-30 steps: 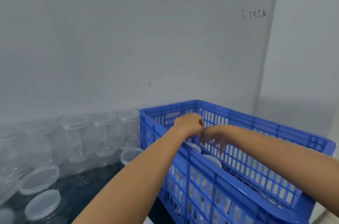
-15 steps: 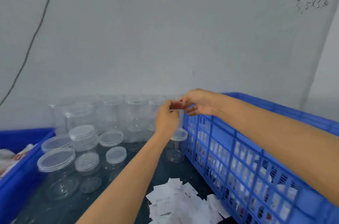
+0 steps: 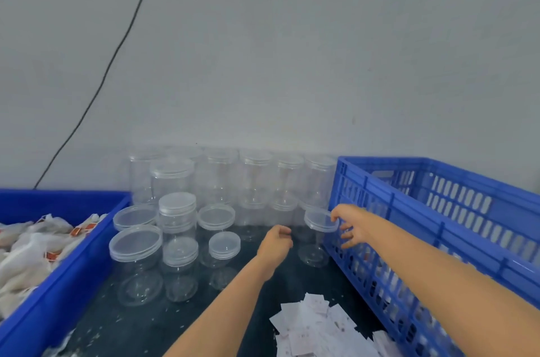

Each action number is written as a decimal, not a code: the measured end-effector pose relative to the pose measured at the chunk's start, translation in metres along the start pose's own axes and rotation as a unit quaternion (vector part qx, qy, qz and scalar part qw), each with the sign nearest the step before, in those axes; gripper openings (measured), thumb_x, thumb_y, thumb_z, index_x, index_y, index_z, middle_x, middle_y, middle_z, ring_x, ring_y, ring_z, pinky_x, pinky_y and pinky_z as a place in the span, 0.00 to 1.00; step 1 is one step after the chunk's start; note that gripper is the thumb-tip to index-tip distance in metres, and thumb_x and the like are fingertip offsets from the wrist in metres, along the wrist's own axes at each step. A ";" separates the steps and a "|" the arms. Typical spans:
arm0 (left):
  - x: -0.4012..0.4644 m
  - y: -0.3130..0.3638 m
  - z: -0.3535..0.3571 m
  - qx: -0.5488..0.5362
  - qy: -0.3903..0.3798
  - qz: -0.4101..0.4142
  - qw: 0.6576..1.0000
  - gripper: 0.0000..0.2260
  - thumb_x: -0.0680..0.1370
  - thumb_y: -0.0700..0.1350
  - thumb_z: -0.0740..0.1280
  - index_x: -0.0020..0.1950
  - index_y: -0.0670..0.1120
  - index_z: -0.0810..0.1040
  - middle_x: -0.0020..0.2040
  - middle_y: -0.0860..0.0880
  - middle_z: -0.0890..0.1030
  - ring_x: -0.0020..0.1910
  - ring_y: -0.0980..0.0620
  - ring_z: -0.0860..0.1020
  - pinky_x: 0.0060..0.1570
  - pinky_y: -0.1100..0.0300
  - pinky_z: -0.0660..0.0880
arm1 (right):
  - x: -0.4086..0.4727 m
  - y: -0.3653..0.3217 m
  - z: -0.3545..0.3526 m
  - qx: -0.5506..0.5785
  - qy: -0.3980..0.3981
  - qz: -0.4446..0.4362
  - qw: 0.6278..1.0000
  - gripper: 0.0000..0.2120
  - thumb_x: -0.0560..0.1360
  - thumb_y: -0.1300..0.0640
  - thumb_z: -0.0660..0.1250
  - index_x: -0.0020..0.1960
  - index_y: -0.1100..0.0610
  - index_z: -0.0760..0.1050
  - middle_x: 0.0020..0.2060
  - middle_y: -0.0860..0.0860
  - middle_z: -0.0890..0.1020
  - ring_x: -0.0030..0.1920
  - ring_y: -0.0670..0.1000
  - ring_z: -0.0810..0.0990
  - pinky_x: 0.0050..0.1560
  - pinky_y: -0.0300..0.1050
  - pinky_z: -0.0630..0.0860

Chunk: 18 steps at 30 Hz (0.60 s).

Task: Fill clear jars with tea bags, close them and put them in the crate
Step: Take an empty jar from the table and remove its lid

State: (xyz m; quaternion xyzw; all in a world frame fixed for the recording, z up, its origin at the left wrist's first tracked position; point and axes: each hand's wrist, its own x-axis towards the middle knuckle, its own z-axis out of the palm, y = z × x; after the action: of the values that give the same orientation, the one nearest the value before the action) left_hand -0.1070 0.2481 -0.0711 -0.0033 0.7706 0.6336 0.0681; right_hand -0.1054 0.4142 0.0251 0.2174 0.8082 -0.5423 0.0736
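Lidded clear jar (image 3: 317, 235) upright beside blue crate (image 3: 438, 210), right hand (image 3: 350, 225) fingers spread at lid, left hand (image 3: 276, 242) loosely curled, holding nothing.

Clear glossy plastic jars (image 3: 178, 228); blue plastic crate (image 3: 438, 210).

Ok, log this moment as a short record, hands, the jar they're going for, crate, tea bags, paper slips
left hand: loosely curled, holding nothing, left of the jar
right hand: fingers spread at the jar's lid, thumb at its rim
jar: clear, lidded, upright beside the crate
crate: blue, slotted, on the right
tea bags: heaped in the blue bin on the left
paper slips: loose pile near the crate
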 end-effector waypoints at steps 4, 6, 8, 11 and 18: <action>0.018 0.010 0.020 -0.033 -0.025 0.000 0.999 0.24 0.79 0.33 0.59 0.74 0.44 0.63 0.72 0.44 0.68 0.66 0.47 0.69 0.62 0.56 0.68 | 0.018 0.009 0.007 0.013 0.020 0.013 1.000 0.29 0.76 0.62 0.61 0.75 0.58 0.56 0.71 0.62 0.62 0.66 0.64 0.67 0.57 0.62 0.74; 0.024 0.014 0.031 -0.040 -0.038 0.004 0.998 0.28 0.79 0.32 0.59 0.78 0.45 0.57 0.75 0.44 0.64 0.71 0.47 0.65 0.63 0.57 0.66 | 0.025 0.013 0.010 0.026 0.023 0.015 0.999 0.26 0.75 0.62 0.61 0.72 0.60 0.60 0.68 0.60 0.65 0.62 0.61 0.69 0.54 0.60 0.74; 0.029 0.016 0.039 -0.047 -0.048 0.004 0.998 0.32 0.79 0.33 0.59 0.80 0.47 0.51 0.78 0.45 0.60 0.74 0.46 0.62 0.67 0.56 0.64 | 0.031 0.015 0.011 0.040 0.023 0.014 0.999 0.25 0.74 0.62 0.62 0.70 0.60 0.63 0.61 0.58 0.68 0.55 0.58 0.69 0.50 0.57 0.74; 0.034 0.017 0.045 -0.046 -0.045 0.007 0.998 0.35 0.78 0.35 0.60 0.80 0.49 0.47 0.78 0.45 0.59 0.74 0.45 0.62 0.65 0.56 0.65 | 0.033 0.017 0.011 0.057 0.020 0.012 0.998 0.25 0.73 0.61 0.63 0.69 0.60 0.64 0.60 0.58 0.69 0.54 0.57 0.69 0.47 0.54 0.74; 0.018 0.016 0.051 -0.107 -0.023 0.111 0.988 0.22 0.73 0.33 0.67 0.59 0.55 0.73 0.57 0.53 0.79 0.58 0.50 0.77 0.47 0.66 0.75 | 0.011 0.012 0.024 0.078 -0.002 -0.003 0.997 0.21 0.73 0.60 0.64 0.65 0.58 0.65 0.49 0.56 0.72 0.48 0.57 0.73 0.47 0.52 0.74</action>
State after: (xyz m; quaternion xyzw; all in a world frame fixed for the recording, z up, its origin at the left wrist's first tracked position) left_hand -0.1213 0.3026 -0.0674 0.0892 0.6925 0.7157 0.0141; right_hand -0.1124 0.3995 0.0015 0.2186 0.7641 -0.6043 0.0567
